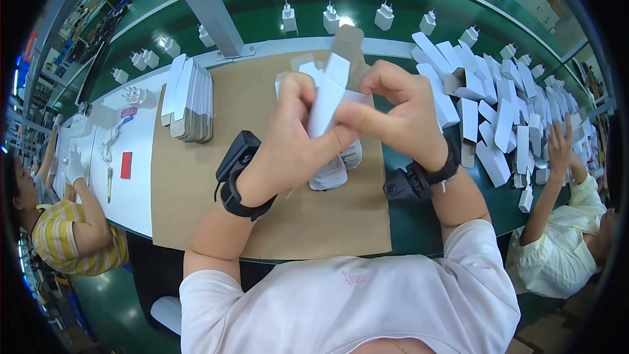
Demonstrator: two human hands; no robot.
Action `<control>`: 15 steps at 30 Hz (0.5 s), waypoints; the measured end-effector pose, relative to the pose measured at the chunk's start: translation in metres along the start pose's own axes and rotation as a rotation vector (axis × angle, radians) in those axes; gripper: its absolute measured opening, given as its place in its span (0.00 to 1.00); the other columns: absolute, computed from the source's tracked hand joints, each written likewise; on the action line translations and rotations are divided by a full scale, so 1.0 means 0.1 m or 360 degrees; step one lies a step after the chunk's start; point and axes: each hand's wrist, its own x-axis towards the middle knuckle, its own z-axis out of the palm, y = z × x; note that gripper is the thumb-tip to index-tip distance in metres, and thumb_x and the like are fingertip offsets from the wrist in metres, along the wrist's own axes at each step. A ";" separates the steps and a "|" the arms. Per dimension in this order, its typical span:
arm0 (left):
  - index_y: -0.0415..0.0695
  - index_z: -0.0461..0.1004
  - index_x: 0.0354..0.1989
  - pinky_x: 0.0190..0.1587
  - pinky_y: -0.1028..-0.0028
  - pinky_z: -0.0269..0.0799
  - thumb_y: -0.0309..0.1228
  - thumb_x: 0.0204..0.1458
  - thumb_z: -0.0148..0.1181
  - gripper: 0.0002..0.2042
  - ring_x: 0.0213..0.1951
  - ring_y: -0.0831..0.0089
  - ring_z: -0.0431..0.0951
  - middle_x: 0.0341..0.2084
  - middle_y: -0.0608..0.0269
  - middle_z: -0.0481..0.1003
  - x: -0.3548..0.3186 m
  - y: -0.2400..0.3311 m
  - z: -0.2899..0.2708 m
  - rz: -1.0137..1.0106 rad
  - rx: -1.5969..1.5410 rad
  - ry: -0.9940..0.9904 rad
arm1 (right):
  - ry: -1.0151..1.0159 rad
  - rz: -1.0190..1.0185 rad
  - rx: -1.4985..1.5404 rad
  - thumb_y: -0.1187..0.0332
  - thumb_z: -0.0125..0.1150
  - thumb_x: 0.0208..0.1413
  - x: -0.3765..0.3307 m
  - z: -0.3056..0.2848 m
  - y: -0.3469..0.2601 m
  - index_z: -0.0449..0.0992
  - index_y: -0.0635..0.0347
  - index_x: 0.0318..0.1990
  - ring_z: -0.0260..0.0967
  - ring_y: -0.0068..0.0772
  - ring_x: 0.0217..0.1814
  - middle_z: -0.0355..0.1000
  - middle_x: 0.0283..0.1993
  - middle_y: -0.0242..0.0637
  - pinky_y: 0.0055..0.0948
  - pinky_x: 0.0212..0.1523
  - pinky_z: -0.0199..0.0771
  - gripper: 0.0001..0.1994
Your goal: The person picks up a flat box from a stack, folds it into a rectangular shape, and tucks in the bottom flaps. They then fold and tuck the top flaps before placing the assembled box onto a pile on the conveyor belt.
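Observation:
Above the brown cardboard sheet, I hold a small white folding carton [329,95], partly opened out, its flap with a grey-brown inner face sticking up at the far end. My left hand [291,128] is closed round the carton's left side. My right hand [403,108] is closed at its right side, thumb pressed against the carton near the middle and fingers curled by the flap. Below my hands lies a stack of flat white cartons [329,176], partly hidden by them. Another tall stack of flat cartons [188,98] stands to the left on the cardboard sheet [216,223].
A large heap of opened white cartons [504,111] covers the right of the table. White plug adapters [331,18] stand spaced along the green belt [255,19] behind a grey post [206,6]. Co-workers sit at left and right; a red card [126,165] lies on the left table.

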 end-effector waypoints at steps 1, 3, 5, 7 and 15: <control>0.46 0.50 0.42 0.38 0.73 0.68 0.31 0.45 0.62 0.24 0.38 0.75 0.70 0.39 0.53 0.68 0.00 0.01 0.02 -0.0123 -0.0289 0.0060 | -0.0054 0.0241 -0.0019 0.67 0.68 0.42 -0.02 -0.03 -0.01 0.70 0.66 0.31 0.69 0.24 0.37 0.70 0.35 0.35 0.24 0.39 0.71 0.14; 0.48 0.40 0.50 0.39 0.74 0.68 0.32 0.48 0.59 0.30 0.39 0.76 0.68 0.39 0.57 0.65 0.04 0.03 0.01 -0.0262 -0.0153 -0.0061 | 0.0067 0.0117 0.0145 0.70 0.67 0.43 0.00 0.06 0.06 0.68 0.64 0.30 0.69 0.24 0.39 0.70 0.37 0.37 0.24 0.41 0.70 0.13; 0.47 0.41 0.53 0.39 0.75 0.67 0.33 0.51 0.56 0.29 0.38 0.77 0.68 0.39 0.59 0.64 0.07 -0.04 0.06 0.0019 -0.0366 -0.0003 | 0.0353 0.0044 0.1022 0.73 0.64 0.45 0.03 0.18 0.01 0.67 0.64 0.37 0.68 0.24 0.39 0.70 0.40 0.38 0.23 0.40 0.68 0.13; 0.47 0.42 0.53 0.39 0.76 0.67 0.33 0.52 0.54 0.28 0.38 0.78 0.68 0.39 0.60 0.64 0.09 -0.02 -0.04 -0.0031 -0.0315 -0.0098 | 0.0288 0.0156 0.1043 0.71 0.60 0.50 0.01 0.20 0.00 0.67 0.63 0.41 0.67 0.22 0.40 0.70 0.41 0.37 0.20 0.42 0.65 0.13; 0.50 0.44 0.53 0.37 0.74 0.68 0.35 0.54 0.51 0.24 0.37 0.76 0.69 0.39 0.58 0.65 0.01 0.03 -0.02 -0.0329 -0.0654 -0.0210 | -0.0040 0.0350 0.1136 0.66 0.51 0.57 -0.07 0.19 0.09 0.70 0.63 0.37 0.65 0.21 0.40 0.69 0.42 0.35 0.17 0.40 0.65 0.09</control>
